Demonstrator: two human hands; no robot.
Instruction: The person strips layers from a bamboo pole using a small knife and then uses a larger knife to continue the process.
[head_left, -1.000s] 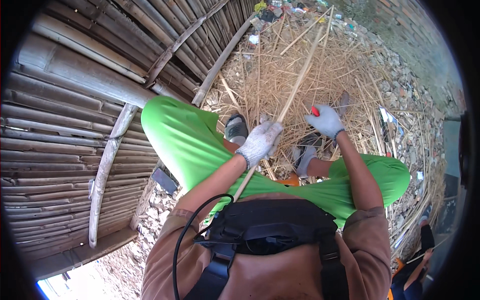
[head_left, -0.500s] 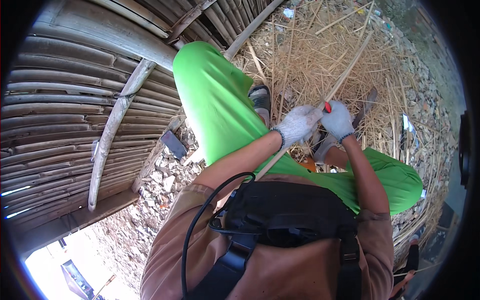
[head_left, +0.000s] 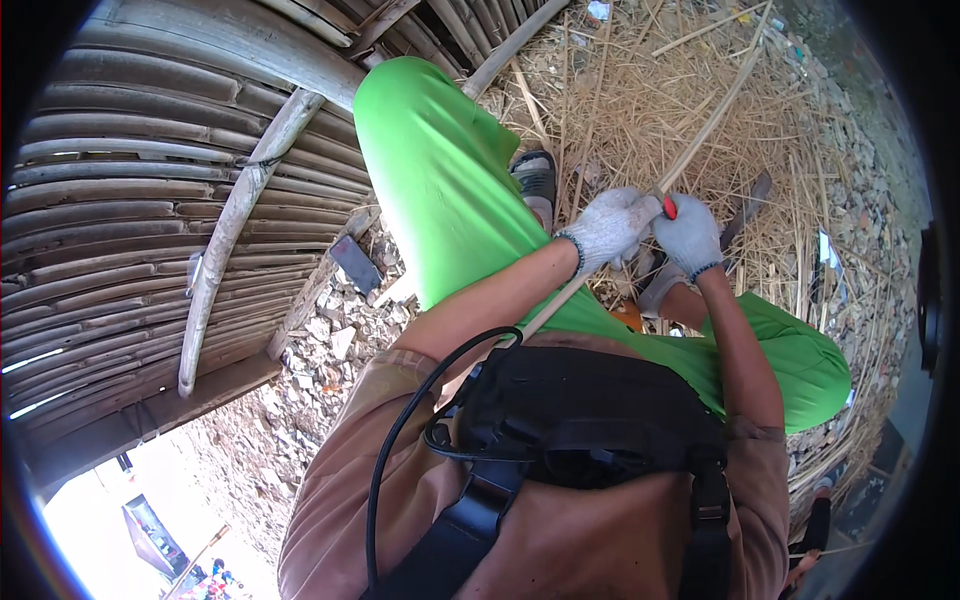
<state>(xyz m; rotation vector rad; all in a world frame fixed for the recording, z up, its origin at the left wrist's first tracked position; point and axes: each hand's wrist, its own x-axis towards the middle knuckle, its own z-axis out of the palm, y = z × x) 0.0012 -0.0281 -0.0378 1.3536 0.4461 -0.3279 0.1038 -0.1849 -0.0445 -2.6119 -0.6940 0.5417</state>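
Note:
My left hand (head_left: 608, 230), in a white knitted glove, is closed around a long pale bamboo strip (head_left: 712, 122). The strip runs from near my waist, between my legs, up to the far right over the straw-like shavings. Close beside it, my right hand (head_left: 688, 238), also gloved, is closed with a small red-ended tool (head_left: 669, 207) showing at its thumb side. The rest of that tool is hidden by the gloves. The two hands meet at the strip. A dark flat blade-like piece (head_left: 747, 212) lies on the ground just right of my right hand.
Pale shavings (head_left: 640, 110) cover the ground ahead, with rubble (head_left: 335, 340) to the left. A phone (head_left: 356, 264) lies by the bamboo slat wall (head_left: 120, 240). My green-clad legs (head_left: 440, 190) flank the work. Part of another person (head_left: 815, 525) appears at the lower right.
The whole view has shifted slightly, so hands and strip sit a little further right and higher. Both hands keep their hold on the strip and the red-ended tool.

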